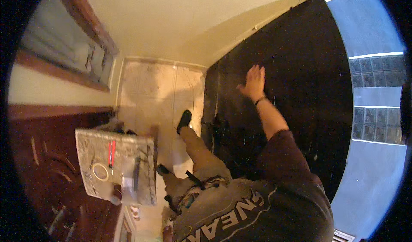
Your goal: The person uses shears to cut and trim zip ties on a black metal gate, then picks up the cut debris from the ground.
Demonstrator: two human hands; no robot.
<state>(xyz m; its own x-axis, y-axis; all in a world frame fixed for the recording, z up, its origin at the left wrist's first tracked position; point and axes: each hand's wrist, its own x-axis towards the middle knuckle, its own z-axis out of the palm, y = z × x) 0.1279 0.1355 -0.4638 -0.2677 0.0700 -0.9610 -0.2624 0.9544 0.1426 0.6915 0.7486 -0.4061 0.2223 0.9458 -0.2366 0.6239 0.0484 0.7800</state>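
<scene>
My right arm (pixel 274 120), in a dark short sleeve with a dark band at the wrist, reaches out to a large black wall surface (pixel 309 83). Against it lies my right hand (pixel 256 82), back toward me, thumb out to the left and fingers stretched. Nothing shows in its grasp; whether the palm presses the black surface or hovers just off it, I cannot tell. My left hand is out of the picture.
A worn small table (pixel 92 152) on my left holds a red-handled tool (pixel 111 154), a pale ring (pixel 101 172) and a cup (pixel 116 195). Beyond it is a dark red door (pixel 43 147). Light floor tiles (pixel 146 87) lie ahead; blue wall (pixel 380 173) with glass blocks (pixel 377 124) rises right.
</scene>
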